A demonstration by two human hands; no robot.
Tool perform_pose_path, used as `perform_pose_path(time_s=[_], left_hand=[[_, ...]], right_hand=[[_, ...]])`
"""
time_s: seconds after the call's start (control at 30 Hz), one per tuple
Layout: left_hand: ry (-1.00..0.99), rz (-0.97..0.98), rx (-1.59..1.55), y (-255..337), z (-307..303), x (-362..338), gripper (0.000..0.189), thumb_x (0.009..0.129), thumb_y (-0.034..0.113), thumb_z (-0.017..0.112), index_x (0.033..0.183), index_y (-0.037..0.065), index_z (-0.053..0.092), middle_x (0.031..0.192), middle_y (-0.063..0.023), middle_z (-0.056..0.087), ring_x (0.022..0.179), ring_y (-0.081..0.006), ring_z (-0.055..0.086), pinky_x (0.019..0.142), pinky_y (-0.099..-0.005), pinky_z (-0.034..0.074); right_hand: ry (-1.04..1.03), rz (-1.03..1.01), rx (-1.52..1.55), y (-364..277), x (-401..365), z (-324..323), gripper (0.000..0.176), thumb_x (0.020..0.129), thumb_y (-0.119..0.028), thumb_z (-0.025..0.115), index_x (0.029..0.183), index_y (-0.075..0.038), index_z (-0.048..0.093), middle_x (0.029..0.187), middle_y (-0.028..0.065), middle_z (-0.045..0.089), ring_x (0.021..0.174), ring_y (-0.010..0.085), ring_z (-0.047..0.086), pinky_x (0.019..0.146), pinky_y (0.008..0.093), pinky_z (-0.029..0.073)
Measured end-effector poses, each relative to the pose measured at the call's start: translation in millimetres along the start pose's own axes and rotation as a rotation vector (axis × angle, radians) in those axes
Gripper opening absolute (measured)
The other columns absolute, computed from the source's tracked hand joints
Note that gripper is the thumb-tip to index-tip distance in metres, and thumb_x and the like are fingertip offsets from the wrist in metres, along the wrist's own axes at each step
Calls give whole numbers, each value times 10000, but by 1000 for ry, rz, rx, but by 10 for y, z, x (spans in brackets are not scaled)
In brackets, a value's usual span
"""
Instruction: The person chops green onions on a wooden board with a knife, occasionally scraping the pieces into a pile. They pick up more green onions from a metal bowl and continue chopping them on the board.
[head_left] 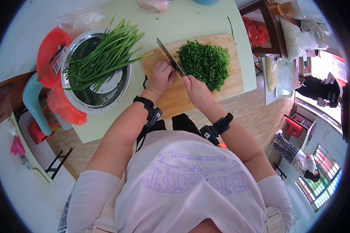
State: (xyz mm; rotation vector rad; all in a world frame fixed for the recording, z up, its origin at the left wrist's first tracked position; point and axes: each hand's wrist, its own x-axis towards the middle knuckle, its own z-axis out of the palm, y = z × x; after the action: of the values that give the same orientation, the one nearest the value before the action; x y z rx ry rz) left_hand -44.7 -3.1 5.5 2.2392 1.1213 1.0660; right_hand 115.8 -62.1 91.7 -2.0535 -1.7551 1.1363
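1. My right hand (198, 91) gripped a knife (170, 56) pointing toward eleven o'clock.
2. My left hand (160, 78) curled beside it; whether it held anything, I couldn't tell.
3. Chopped greens (204, 64) lay on the wooden board (179, 98) at one o'clock, long stems (105, 54) in a colander (116, 79) at ten.

Bright; daylight enters at right, barred window (327, 167) partly washed out. Strong fisheye bowing, black corners.
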Motion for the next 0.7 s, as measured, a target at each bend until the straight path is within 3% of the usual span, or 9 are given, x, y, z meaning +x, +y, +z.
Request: perform_pose_path(time_s=[0.4,0.7], left_hand=[[-25,12,45,-2,2,6,187,664,25,701,779,45,555,808,-100,532,772,-307,519,693,-397,450],[-106,34,50,12,-70,-8,192,706,52,710,840,48,571,882,-104,556,828,-317,533,755,-407,459]], right_hand=[[101,-55,71,-21,387,215,428,1004,-393,393,950,-10,579,799,258,639,801,455,614,708,523,492],[71,-20,95,80,221,94,427,997,-393,405,925,-20,599,806,269,627,818,454,611,718,510,487]])
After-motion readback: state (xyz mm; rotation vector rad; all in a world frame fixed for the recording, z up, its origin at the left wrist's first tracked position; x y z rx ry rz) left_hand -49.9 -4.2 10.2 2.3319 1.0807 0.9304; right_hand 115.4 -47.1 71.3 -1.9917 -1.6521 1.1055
